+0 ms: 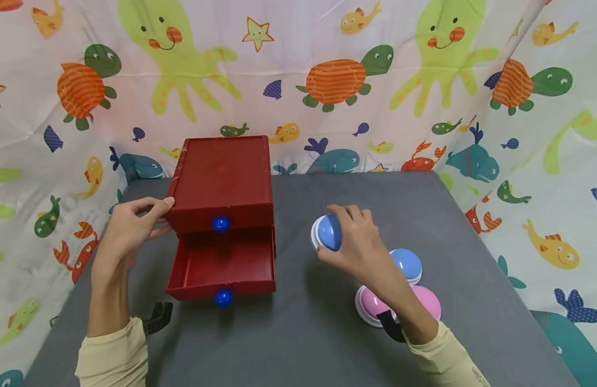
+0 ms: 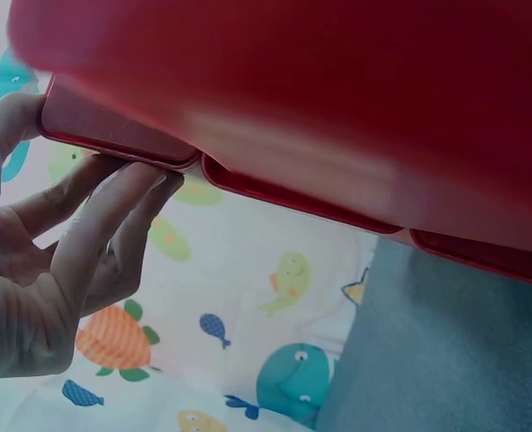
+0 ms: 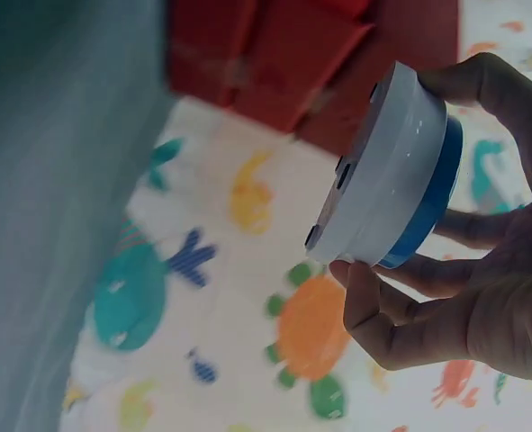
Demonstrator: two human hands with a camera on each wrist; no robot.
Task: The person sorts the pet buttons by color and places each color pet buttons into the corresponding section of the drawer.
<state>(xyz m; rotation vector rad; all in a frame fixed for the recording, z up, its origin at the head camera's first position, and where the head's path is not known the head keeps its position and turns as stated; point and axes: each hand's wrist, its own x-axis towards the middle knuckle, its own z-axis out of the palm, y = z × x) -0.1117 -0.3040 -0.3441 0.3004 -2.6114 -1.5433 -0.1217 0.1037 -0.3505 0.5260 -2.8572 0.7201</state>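
On the left of the grey table stands a red drawer cabinet [image 1: 221, 172] with blue knobs. Its lower drawer [image 1: 221, 287] is pulled out and its bare red floor shows; the upper drawer front [image 1: 196, 220] sits flush. My left hand [image 1: 126, 226] grips the cabinet's upper left edge near the front, thumb at the top corner. In the left wrist view, that hand's fingers [image 2: 112, 216] lie against the red side. My right hand [image 1: 358, 242] holds a blue-domed push button [image 1: 330, 232] tilted above the table. Its white base [image 3: 387, 171] with small dark feet shows in the right wrist view.
Under and beside my right forearm, another blue push button [image 1: 407, 263] and two pink ones, a left one [image 1: 373, 302] and a right one [image 1: 428, 301], sit on the grey table [image 1: 288, 344]. A sea-animal-print cloth [image 1: 288, 32] surrounds the table at the back and sides.
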